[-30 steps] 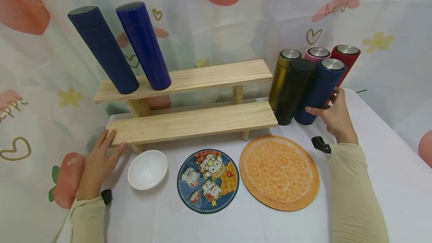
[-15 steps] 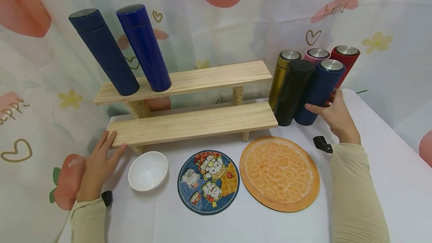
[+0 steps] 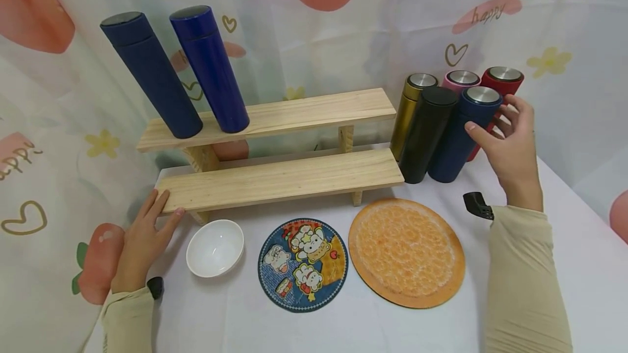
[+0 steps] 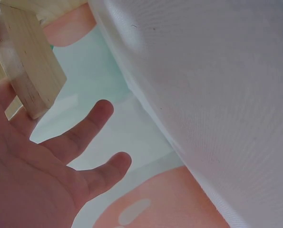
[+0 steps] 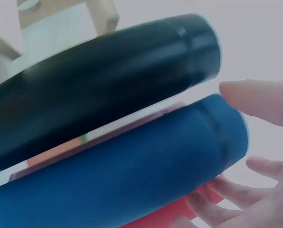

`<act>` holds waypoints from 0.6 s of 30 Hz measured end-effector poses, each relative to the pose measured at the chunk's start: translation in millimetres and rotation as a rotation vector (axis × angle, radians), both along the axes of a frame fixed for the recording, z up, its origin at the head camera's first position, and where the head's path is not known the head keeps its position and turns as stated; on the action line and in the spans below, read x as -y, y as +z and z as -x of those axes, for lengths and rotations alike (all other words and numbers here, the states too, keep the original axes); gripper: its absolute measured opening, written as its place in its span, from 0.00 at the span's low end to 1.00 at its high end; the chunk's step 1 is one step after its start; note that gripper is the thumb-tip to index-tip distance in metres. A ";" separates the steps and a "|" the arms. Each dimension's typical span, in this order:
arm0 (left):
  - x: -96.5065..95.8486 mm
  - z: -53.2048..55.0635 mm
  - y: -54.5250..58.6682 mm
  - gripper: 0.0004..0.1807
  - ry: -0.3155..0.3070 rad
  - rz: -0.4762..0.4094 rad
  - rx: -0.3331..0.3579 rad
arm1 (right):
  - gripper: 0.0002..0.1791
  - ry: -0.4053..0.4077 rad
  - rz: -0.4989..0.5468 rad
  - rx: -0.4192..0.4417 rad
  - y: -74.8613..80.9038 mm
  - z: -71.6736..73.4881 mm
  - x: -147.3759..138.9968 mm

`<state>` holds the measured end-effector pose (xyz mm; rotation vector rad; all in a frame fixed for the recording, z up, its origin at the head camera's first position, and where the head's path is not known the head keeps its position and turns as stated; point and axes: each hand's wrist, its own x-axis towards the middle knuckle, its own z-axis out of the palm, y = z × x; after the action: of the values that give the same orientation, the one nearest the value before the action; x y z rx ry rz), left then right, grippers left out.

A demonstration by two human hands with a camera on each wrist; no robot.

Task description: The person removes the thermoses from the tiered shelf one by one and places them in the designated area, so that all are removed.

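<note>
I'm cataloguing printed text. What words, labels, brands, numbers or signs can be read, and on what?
"happy": fabric backdrop, upper right.
"happy": backdrop, left side, running to the picture's edge.
"h": backdrop, between the shelved blue flasks; rest hidden.
None readable on the steel-topped navy flask or round mats.

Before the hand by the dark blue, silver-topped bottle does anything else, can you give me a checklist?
1. Right hand gripping the dark blue, silver-topped cylindrical bottle: not ok; it's near the upper part, with no closed grip showing.
2. That bottle standing on the white cloth-covered table: ok.
3. Room around it: not ok; the matte black cylindrical bottle is close beside it, the red silver-topped bottle behind.
4. Lid screwed tight: cannot tell.
5. Left hand at the end of the pale wooden lower shelf: ok.
</note>
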<state>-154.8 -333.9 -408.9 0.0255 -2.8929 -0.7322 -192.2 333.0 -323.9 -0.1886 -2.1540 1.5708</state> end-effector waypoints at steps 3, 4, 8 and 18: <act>1.3 1.2 -0.5 0.44 0.001 0.002 0.012 | 0.44 -0.040 0.025 -0.101 11.6 -7.5 7.1; 1.7 1.6 -0.5 0.45 0.001 0.003 0.014 | 0.43 -0.044 0.060 -0.139 15.3 -9.6 9.0; 1.0 0.5 0.1 0.44 -0.003 -0.001 0.005 | 0.42 -0.015 0.221 -0.285 28.9 -17.2 15.5; 0.9 -0.1 -1.4 0.44 -0.003 0.006 -0.027 | 0.36 0.031 0.278 -0.470 58.7 -42.3 45.2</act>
<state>-154.8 -334.7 -410.3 0.0103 -2.8704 -0.7195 -149.8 287.8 -265.2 0.1186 -1.5861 1.7240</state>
